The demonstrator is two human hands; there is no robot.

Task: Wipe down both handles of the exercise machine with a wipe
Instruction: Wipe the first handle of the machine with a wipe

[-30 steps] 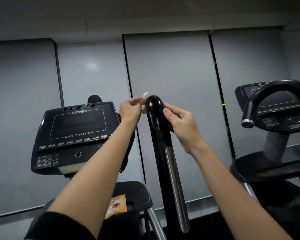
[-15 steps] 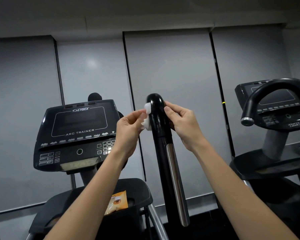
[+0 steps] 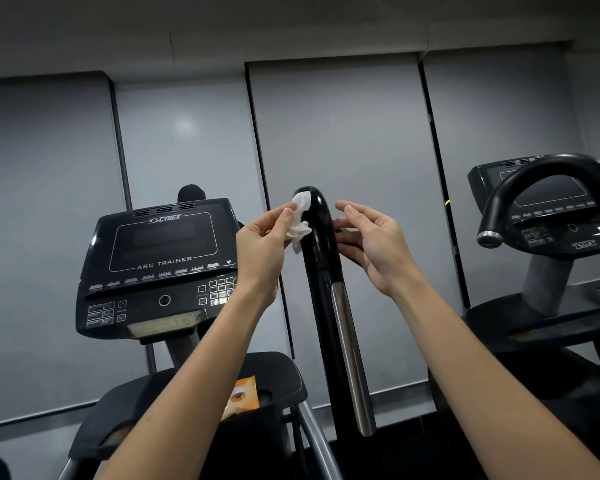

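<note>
A black console [image 3: 160, 261] marked CYBEX and ARC TRAINER stands at the left, its screen dark. Below it an orange packet [image 3: 240, 396] lies on a black tray [image 3: 284, 372]. At the right stands a second machine [image 3: 548, 282] with a curved black bar [image 3: 534, 167]. Grey blinds [image 3: 343, 133] hang behind

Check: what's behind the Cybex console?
A black rounded tip shows above the console, likely the other handle. Everything below it is covered by the console. Grey panels stand behind.
</note>
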